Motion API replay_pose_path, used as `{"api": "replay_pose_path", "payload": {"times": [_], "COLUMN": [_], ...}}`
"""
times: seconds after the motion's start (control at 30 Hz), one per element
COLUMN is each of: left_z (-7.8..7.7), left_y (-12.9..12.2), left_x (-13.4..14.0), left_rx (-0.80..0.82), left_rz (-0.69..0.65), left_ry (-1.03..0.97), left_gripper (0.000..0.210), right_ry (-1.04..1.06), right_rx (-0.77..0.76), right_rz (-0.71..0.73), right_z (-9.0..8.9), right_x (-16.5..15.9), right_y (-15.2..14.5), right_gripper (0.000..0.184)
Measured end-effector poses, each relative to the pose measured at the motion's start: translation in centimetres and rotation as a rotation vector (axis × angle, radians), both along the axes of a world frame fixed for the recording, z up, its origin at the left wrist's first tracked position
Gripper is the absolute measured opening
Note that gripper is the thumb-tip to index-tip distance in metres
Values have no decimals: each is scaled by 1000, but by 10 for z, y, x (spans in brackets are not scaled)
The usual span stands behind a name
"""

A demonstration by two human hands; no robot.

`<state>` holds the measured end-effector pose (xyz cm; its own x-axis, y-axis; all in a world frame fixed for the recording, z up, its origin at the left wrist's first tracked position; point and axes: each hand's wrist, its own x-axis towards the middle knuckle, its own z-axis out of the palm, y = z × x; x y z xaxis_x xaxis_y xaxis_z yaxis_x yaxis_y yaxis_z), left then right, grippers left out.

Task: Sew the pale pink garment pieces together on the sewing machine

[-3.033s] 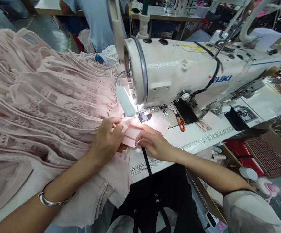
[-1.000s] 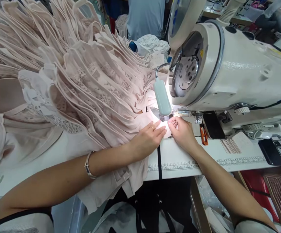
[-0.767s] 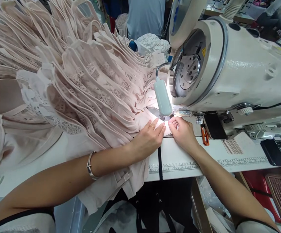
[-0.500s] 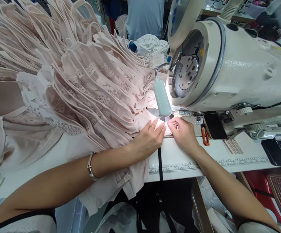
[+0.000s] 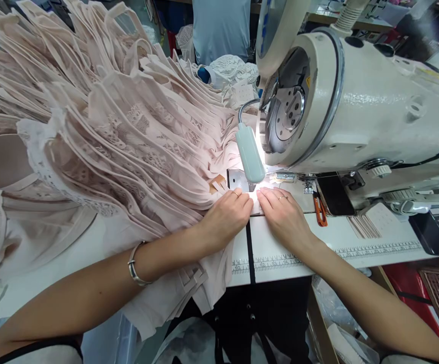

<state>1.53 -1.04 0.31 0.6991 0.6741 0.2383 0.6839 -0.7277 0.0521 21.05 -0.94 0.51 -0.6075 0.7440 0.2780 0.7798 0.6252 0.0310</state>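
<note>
A big heap of pale pink bras [image 5: 155,131] with lace panels and long straps is spread over the left of the sewing table. My left hand [image 5: 229,215] is closed on the edge of a bra at the needle area, fingers curled under. Close on its right, my right hand [image 5: 286,212] has its fingers together, gripping the same bra edge at the bright spot under the lamp. The fingertips and fabric edge there are partly hidden by glare. Just above both hands stands the sewing machine [image 5: 375,106], its metal plate [image 5: 238,179] partly bare.
A small green lamp [image 5: 250,154] hangs over the needle area. Orange-handled thread snips [image 5: 320,210], a dark phone [image 5: 335,194] and a second phone [image 5: 428,235] lie at the right. A printed ruler [image 5: 379,251] runs along the table's front edge. White lace pieces [image 5: 234,68] lie behind.
My left hand has curled its fingers and shifted slightly left. My right hand has turned, its fingers now laid forward over the fabric. More of the metal plate shows.
</note>
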Motion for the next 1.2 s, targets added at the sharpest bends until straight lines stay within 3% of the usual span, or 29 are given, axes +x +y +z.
{"api": "replay_pose_path", "payload": {"times": [0.23,0.5,0.67,1.07,1.2], "left_z": [-1,-8,-12,-19,-21], "left_y": [-5,2,2,7,9], "left_x": [11,14,13,13,13], "left_rx": [16,115,125,102,105], "left_rz": [14,-1,-19,-4,0], "left_ry": [35,12,-24,-96,-96], "left_gripper": [30,40,41,40,39], "right_ry": [120,148,194,288,284], "right_rx": [-213,-271,-287,-360,-410], "right_rz": [29,-76,-56,-94,-114], "right_z": [-2,-18,-22,-19,-13], "right_x": [19,26,32,26,24], "right_y": [21,31,34,35,35], "right_gripper": [46,49,52,52,44]}}
